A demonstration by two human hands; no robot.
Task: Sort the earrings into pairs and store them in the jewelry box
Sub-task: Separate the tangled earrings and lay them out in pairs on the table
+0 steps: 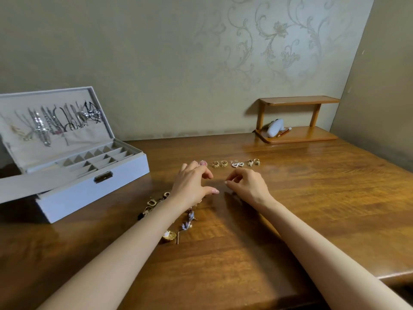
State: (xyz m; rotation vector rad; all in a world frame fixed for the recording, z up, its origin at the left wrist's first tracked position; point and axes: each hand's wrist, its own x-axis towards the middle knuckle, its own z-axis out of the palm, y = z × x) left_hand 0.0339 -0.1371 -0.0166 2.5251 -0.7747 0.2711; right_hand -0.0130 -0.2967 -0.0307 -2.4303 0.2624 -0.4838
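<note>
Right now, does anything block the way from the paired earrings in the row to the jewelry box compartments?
Nothing visible does. The jewelry box stands open, lid up, compartments uncovered; only the left hand hovers by the paired earrings.

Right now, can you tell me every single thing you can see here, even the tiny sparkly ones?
jewelry box: one, white, open, left on the table
necklaces: several, silver and dark, hanging in the box lid
paired earrings: about four pairs, pink, gold, pearly hearts, gold, in a row beyond the hands
loose earrings: several, gold and purple, by the left forearm
shelf: one, orange-brown wood, far right at the wall
white thing: one, on the shelf's lower board
table: one, brown wood
left grip: one bare hand, fingers arched, near the pink pair
right grip: one bare hand, fingers curled; I cannot tell whether it holds anything
</note>
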